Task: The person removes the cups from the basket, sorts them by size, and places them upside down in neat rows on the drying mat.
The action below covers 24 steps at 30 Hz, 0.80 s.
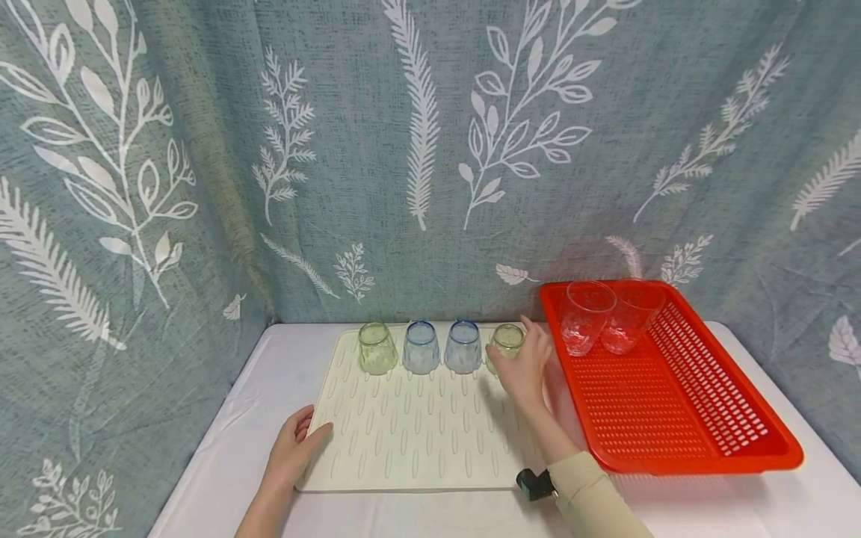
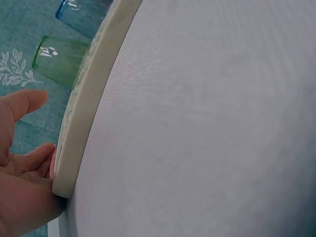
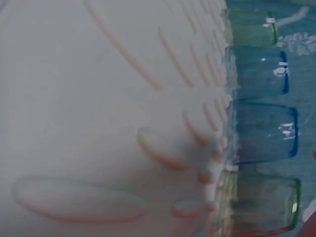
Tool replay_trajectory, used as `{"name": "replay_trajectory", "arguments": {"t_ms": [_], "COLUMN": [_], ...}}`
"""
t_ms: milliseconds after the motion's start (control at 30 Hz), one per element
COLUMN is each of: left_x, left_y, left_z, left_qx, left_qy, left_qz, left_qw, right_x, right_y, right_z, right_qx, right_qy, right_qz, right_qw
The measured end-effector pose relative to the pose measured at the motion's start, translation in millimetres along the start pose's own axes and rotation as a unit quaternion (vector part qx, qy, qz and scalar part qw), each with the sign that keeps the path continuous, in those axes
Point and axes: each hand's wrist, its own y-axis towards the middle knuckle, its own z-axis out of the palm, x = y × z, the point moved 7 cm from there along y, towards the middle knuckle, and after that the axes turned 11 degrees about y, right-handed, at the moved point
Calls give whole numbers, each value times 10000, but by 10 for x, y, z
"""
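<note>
A cream ridged drying mat point(image 1: 417, 444) lies on the white table. Along its far edge stand a green-tinted glass point(image 1: 377, 351), two blue-tinted glasses point(image 1: 421, 351) point(image 1: 463, 351) and, at the right end, another green glass point(image 1: 507, 336). My right hand point(image 1: 528, 366) is at that last glass, thumb in front of its left side and the fingers spread along its right. At the mat's left edge my left hand point(image 1: 292, 448) rests, its fingers against the side; the left wrist view shows the thumb raised off the mat edge point(image 2: 94, 103).
A red plastic basket point(image 1: 646, 418) with perforated walls stands on the right of the table. Two clear glasses point(image 1: 584, 321) point(image 1: 628, 321) are at its far end. A patterned green curtain point(image 1: 377, 149) hangs directly behind the table.
</note>
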Motion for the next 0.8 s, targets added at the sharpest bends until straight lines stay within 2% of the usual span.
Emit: {"name": "replay_trajectory", "arguments": {"t_ms": [133, 333, 467, 600, 700, 800], "left_x": [-6, -14, -10, -10, -12, -13], "left_y": [-4, -10, -2, 4, 1, -1], "left_z": [3, -3, 5, 6, 3, 3], "left_qx": [23, 29, 28, 4, 9, 27], "left_qy": [-13, -30, -46, -35, -25, 2], "left_qz": [7, 18, -10, 7, 27, 49], "left_qw": [10000, 10000, 10000, 10000, 10000, 10000], "right_x": [110, 246, 395, 584, 706, 803], "right_y": [-33, -74, -88, -82, -52, -7], "right_z": [-9, -75, -153, -266, -374, -497], "right_qx": [109, 267, 399, 578, 614, 610], "right_qy": [80, 559, 1185, 1752, 2039, 2103], "right_qz": [-126, 384, 729, 1037, 1097, 1043], "right_qw": [9998, 9973, 9895, 9774, 9709, 9701]}}
